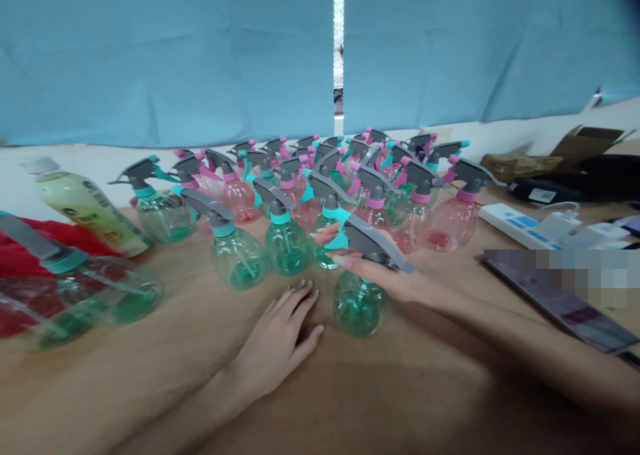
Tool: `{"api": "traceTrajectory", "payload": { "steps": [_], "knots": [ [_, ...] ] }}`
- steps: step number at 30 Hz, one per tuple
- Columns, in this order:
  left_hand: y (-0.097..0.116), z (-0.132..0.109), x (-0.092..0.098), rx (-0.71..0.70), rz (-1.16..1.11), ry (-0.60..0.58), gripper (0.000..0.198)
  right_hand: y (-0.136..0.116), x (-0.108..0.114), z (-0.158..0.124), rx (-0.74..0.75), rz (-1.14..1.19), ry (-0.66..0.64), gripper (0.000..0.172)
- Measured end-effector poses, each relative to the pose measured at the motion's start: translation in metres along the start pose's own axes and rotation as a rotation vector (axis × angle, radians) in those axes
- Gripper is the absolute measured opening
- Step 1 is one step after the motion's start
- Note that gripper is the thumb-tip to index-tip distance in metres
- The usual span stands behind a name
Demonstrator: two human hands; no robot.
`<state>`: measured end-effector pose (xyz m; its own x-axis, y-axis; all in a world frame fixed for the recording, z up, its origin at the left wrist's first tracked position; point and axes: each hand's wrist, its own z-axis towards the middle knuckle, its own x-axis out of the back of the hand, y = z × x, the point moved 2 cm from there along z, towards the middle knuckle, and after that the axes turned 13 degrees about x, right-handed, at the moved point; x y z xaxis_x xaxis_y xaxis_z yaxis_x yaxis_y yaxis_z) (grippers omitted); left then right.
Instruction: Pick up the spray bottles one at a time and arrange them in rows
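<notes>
My right hand [380, 268] is wrapped around the neck of a green spray bottle [361, 303] that stands on the wooden table [320, 388], just under its grey trigger head [373, 241]. My left hand [283, 331] lies flat on the table beside that bottle, fingers stretched out, holding nothing. Behind them stands a crowd of several green and pink spray bottles [320, 188] with grey triggers.
A yellowish drink bottle [85, 205] leans at the far left over red cloth [45, 241]. Green spray bottles [85, 295] lie at the left. At the right are a white power strip [520, 225], a dark flat tablet-like item [565, 305] and cardboard [585, 141]. A blue curtain [200, 55] hangs behind.
</notes>
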<state>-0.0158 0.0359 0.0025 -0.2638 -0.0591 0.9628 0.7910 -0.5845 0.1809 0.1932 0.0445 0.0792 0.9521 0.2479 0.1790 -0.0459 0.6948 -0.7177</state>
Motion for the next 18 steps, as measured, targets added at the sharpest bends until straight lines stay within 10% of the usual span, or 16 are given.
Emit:
{"api": "traceTrajectory", "payload": {
  "steps": [18],
  "knots": [
    [0.0003, 0.0015, 0.0007, -0.004, -0.005, 0.025, 0.044, 0.0041, 0.0001, -0.0015, -0.019, -0.184, 0.027, 0.028]
  ]
}}
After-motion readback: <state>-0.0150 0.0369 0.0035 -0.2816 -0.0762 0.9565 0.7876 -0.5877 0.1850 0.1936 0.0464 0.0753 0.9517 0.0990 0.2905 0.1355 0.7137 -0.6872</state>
